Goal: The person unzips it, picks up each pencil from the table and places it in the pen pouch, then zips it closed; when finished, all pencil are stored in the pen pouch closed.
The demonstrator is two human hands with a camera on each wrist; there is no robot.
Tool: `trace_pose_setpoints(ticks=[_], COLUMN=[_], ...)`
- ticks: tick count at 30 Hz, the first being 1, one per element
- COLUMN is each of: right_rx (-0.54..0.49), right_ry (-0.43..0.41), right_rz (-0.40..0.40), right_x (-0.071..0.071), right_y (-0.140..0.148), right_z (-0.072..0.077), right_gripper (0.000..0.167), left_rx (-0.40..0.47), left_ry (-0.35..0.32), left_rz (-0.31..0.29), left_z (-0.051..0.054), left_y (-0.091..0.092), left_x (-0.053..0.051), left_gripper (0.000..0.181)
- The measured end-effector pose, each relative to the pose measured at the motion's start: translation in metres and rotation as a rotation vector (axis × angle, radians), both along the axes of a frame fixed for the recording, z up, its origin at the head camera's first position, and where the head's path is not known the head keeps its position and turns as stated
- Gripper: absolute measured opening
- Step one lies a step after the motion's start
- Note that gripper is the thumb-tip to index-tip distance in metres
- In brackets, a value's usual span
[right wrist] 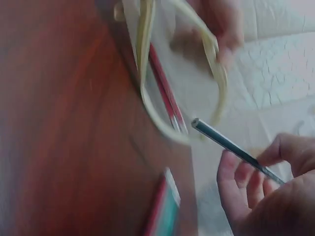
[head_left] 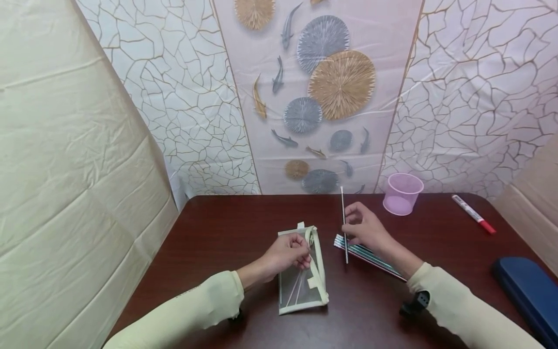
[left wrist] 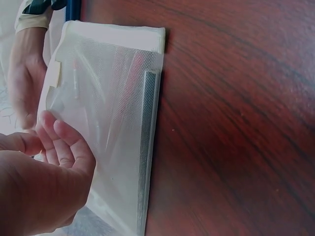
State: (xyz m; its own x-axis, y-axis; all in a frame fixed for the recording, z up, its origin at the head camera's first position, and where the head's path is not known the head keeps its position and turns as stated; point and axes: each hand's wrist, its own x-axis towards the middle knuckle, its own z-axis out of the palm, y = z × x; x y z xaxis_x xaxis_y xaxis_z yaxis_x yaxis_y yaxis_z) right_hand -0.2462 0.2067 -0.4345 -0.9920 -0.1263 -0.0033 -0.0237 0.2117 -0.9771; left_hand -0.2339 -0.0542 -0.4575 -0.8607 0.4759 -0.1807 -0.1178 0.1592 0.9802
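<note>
Above a dark reddish-brown wooden tabletop [head_left: 209, 228], a person's right hand [head_left: 367, 232] pinches a slim, dark green pencil [head_left: 343, 206] between thumb and fingers, its length apart from and just to the right of a translucent mesh pouch with cream fabric trim [head_left: 301, 307]. The left hand [head_left: 285, 254] grips the pouch's edge at its gaping mouth, seen clearly from the right wrist, where red pencils [right wrist: 166, 91] lie inside. Beneath the right hand rests a loose bundle of green and red pencils [head_left: 370, 258]. The held pencil looks light, stiff and smooth, likely to swivel in a loose pinch; a hold near the middle of the shaft should balance it best. The pouch appears soft and floppy, apt to sag unless taken by its firmer trimmed rim. A translucent pink plastic cup [head_left: 401, 196] stands beyond, toward the back edge.
</note>
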Motion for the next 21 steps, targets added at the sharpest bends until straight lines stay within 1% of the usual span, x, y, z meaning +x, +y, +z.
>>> trace_pose_setpoints(ticks=[5,8,11,17,21], right_rx=[-0.186,-0.24,-0.243,-0.207,-0.193], right_ry=[-0.089,-0.137,-0.184,-0.262,-0.299], right_rz=[-0.024,-0.032,0.0,0.129,0.196], right_x=[0.01,0.017,0.022,0.027,0.029], right_y=[-0.025,-0.04,-0.051,-0.061,-0.066], right_z=[-0.007,-0.012,-0.017,-0.026,-0.029], right_gripper=[0.038,0.033,0.034,0.035,0.036], left_rx=[0.013,0.022,0.025,0.026,0.027], left_ry=[0.008,0.01,0.009,0.024,0.037], left_rz=[0.011,0.019,0.035,0.06,0.078], left_z=[0.0,0.0,0.0,-0.001,0.0], left_y=[0.0,0.0,0.0,0.0,-0.001], left_x=[0.0,0.0,0.0,-0.001,-0.001], left_gripper=[0.005,0.004,0.005,0.007,0.006])
